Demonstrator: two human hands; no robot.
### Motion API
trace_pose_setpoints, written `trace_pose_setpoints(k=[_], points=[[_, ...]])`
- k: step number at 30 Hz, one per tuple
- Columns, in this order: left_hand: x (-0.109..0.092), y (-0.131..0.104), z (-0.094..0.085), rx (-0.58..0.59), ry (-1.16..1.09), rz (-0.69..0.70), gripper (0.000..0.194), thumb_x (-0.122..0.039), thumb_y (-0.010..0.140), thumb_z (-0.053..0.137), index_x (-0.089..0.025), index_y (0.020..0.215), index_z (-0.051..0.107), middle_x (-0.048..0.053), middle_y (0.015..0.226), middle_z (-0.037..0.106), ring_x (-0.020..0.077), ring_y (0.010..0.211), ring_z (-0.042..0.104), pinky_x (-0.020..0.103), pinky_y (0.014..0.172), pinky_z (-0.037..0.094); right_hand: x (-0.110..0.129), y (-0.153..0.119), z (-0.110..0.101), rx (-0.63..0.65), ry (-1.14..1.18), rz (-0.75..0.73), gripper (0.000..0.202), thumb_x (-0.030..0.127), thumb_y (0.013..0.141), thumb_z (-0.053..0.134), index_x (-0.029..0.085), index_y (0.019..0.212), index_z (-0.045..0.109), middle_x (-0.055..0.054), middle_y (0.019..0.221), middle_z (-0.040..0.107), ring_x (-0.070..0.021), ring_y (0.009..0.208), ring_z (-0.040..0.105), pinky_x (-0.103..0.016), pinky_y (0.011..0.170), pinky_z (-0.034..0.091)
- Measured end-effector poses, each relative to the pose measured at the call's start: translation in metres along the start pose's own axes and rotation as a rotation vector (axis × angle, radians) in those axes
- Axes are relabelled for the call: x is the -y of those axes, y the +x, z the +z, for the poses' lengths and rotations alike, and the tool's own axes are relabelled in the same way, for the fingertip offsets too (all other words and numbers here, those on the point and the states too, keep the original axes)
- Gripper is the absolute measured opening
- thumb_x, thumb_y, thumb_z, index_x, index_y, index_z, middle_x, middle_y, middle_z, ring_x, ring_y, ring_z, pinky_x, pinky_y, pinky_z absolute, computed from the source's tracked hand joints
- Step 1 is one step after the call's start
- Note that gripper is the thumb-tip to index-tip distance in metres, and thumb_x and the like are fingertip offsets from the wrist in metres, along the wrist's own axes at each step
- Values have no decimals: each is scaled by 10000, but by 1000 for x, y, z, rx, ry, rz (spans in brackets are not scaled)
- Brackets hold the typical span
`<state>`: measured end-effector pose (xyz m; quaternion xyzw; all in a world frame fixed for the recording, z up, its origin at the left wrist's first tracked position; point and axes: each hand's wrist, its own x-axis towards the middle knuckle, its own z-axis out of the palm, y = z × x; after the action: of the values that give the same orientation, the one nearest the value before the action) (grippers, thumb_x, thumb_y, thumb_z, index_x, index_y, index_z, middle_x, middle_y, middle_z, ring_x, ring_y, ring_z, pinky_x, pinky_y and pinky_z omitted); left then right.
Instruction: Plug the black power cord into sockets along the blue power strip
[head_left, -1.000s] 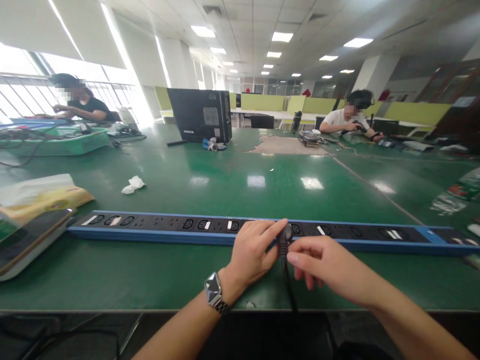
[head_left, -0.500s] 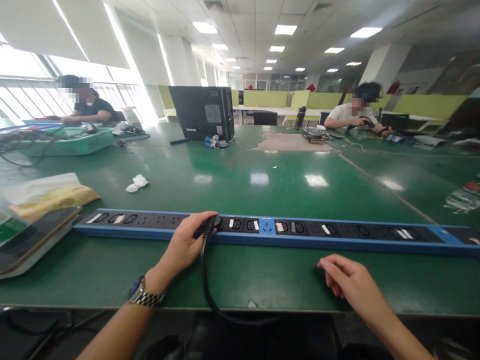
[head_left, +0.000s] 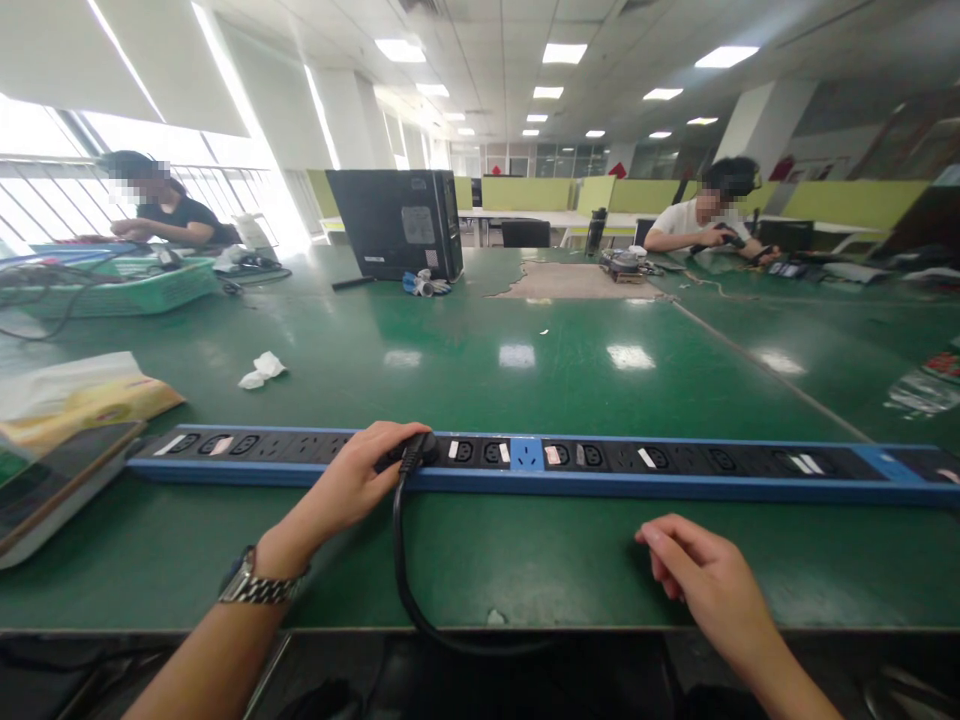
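Observation:
A long blue and black power strip (head_left: 465,480) lies across the green table, with rows of sockets and a few white labels. On its left half, my left hand (head_left: 360,480) has its fingers and thumb around a black plug (head_left: 420,450), which sits at a socket; how deep it sits is hidden. The plug's thick black cable (head_left: 401,570) curves down over the table's front edge. My right hand (head_left: 701,565) hovers in front of the strip on the right, fingers loosely curled, thumb against the index finger, nothing visible in it.
At the left lie a dark-topped tray (head_left: 67,490), a yellow packet (head_left: 97,400) and crumpled tissue (head_left: 262,370). Farther back are a green basket (head_left: 142,290), a black computer case (head_left: 397,225) and gloves (head_left: 426,284). Two people sit at the far left and far right.
The view has shifted slightly, so the strip and my left hand appear a little farther left. My left hand stays on the plug. The person at the left has raised their hands.

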<state>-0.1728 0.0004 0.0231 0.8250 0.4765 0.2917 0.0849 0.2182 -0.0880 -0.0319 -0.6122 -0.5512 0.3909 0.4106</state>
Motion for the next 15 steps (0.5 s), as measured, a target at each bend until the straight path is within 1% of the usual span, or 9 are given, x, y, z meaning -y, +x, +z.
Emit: trace_pose_setpoints(k=[5,7,10,13,15], points=[[1,-3,6,-12,35,26,334,-340,911,511,-224,1191,652,90,1141,708,256,1075,628,429,978,492,-1,0,3,2,-46,-5,470,621,846,549,180,745,679,0,580,539,-129,505,509,-248,504,404],[2,-3,10,-19,47,33,342,-371,895,565,-223,1192,646,89,1127,706,258,1069,625,427,969,492,-2,1,3,-2,-64,-11,463,610,850,549,180,739,682,0,579,539,-130,508,508,-248,505,403],[4,-3,17,-75,66,29,373,-435,875,628,-222,1180,643,89,1113,702,259,1057,625,422,956,492,-5,1,2,11,-78,-22,453,598,854,551,180,744,687,-1,580,543,-134,512,510,-249,507,402],[4,-5,22,-128,68,26,340,-440,892,614,-223,1150,657,87,1098,708,255,1046,634,412,941,496,-6,0,2,6,-82,-25,449,591,864,543,179,758,689,3,576,534,-135,520,507,-248,511,396],[1,-6,22,-149,29,24,316,-438,890,617,-220,1113,672,79,1062,716,246,1016,649,388,920,510,-4,0,4,-5,-81,-26,448,588,866,542,179,753,686,6,570,525,-132,516,497,-248,507,385]])
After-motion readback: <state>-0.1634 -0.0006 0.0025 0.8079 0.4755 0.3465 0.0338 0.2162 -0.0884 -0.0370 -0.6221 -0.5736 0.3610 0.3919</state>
